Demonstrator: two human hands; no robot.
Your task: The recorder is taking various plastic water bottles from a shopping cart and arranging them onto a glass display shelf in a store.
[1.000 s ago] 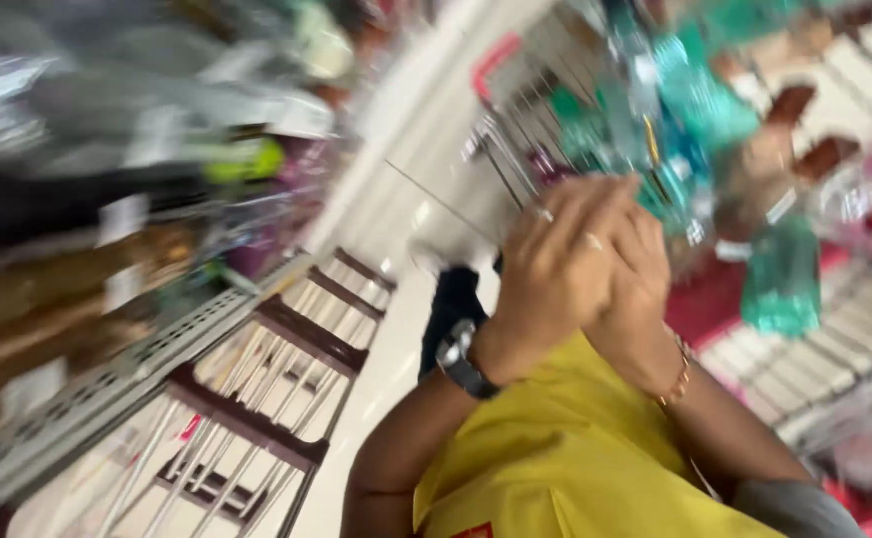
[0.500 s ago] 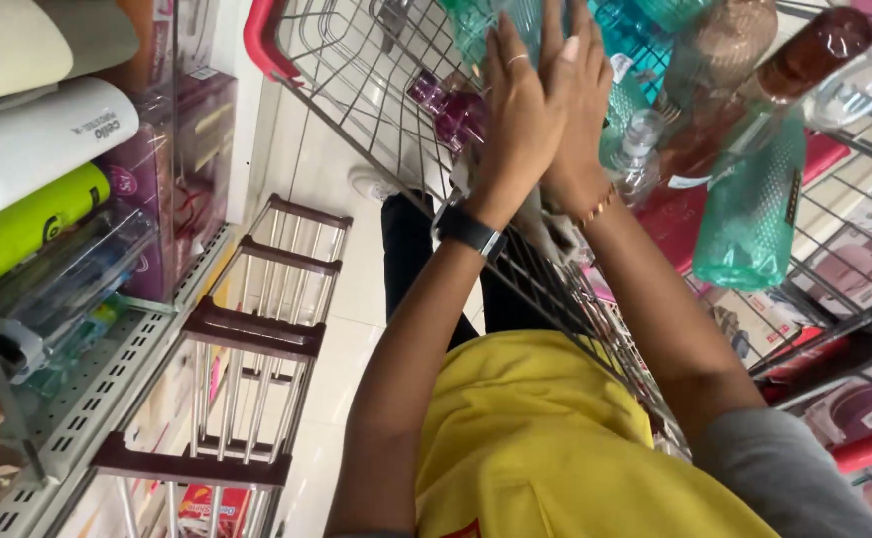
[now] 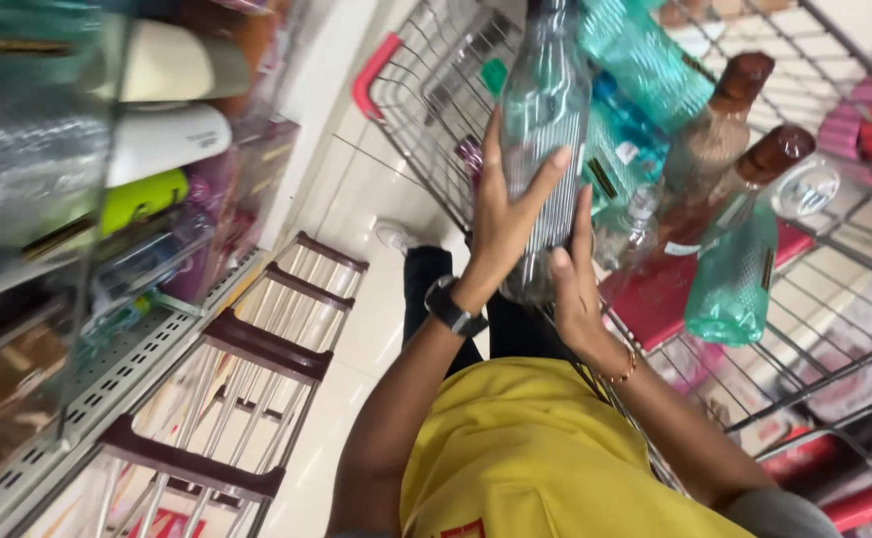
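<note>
A clear ribbed glass bottle [image 3: 543, 130] is gripped at upper centre of frame, left hand [image 3: 503, 224] and right hand [image 3: 575, 289] fingers wrapped round it, above the wire shopping trolley [image 3: 426, 120].

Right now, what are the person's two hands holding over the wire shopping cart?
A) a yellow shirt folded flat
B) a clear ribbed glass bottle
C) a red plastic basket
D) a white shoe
B: both the left hand and the right hand wrap their fingers around a clear ribbed bottle, held over the wire cart beside teal bottles.
</note>
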